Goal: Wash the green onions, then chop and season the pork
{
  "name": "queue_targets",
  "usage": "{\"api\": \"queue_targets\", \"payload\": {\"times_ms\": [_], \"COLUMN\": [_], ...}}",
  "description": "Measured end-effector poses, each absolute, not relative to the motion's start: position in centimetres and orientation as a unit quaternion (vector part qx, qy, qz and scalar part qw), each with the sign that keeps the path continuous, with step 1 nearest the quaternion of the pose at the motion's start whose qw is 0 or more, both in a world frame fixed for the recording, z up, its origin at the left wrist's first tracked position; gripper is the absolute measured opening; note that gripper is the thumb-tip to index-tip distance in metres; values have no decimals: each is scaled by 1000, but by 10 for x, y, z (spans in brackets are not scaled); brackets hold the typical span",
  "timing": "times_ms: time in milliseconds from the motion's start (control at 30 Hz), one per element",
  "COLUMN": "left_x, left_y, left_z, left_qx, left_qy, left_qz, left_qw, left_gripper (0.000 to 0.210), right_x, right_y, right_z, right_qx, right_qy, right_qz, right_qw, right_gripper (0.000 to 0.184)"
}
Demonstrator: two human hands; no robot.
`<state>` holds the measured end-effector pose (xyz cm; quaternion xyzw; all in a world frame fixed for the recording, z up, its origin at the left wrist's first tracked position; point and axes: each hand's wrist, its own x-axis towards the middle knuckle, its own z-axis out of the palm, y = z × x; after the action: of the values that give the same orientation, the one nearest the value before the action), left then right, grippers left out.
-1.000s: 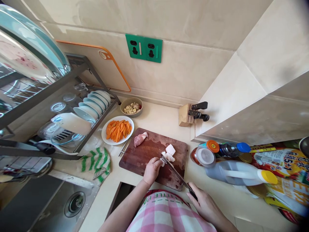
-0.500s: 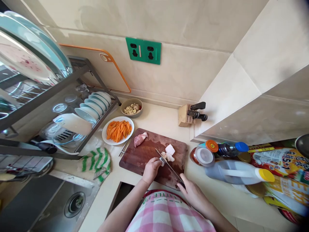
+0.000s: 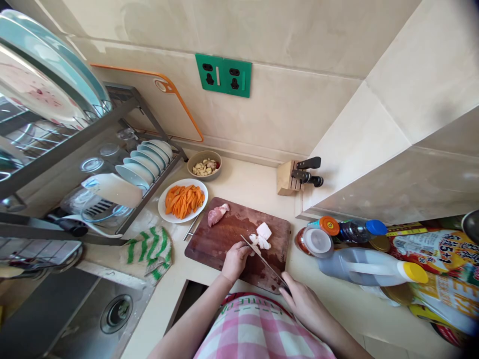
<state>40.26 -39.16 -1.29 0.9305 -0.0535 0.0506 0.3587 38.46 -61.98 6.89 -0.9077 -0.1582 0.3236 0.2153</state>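
Knife point(image 3: 262, 258) at work on white chunks point(image 3: 261, 242), cutting board point(image 3: 220, 242)

Well left of the cutting board stands a dish rack point(image 3: 75, 141); a striped towel point(image 3: 149, 252) lies nearer the board. Just off its far left corner is a plate point(image 3: 160, 205) of carrot slices point(image 3: 184, 202), with a bowl point(image 3: 209, 176) beyond. Meat point(image 3: 218, 215) lies on the board's far left part. The left hand point(image 3: 235, 260) is over the board's near side, fingers curled beside the blade; whether they pinch a piece, I cannot tell. The chunks lie right of the board's middle. Beyond its far right corner is a knife block point(image 3: 285, 179). The right hand point(image 3: 301, 299), at the board's near right corner, is closed around the knife's handle.
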Motion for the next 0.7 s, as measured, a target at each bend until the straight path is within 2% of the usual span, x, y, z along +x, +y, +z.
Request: {"api": "queue_targets", "payload": {"times_ms": [167, 400, 567, 700], "left_x": [398, 393, 396, 398], "left_y": [-391, -388, -387, -387], "left_z": [-15, -18, -18, -19], "left_qx": [928, 932, 936, 936], "left_qy": [-59, -57, -62, -65], "left_qz": [63, 61, 53, 43], "left_qw": [363, 353, 341, 344], "left_gripper": [27, 25, 26, 26], "right_x": [396, 378, 375, 381], "right_y": [-587, -640, -658, -642], "right_z": [56, 64, 86, 82], "right_qx": [-914, -890, -886, -891], "right_qy": [-168, -123, -148, -163], "right_qz": [289, 337, 340, 343], "right_qw": [232, 281, 280, 250], "right_gripper": [23, 35, 25, 21]}}
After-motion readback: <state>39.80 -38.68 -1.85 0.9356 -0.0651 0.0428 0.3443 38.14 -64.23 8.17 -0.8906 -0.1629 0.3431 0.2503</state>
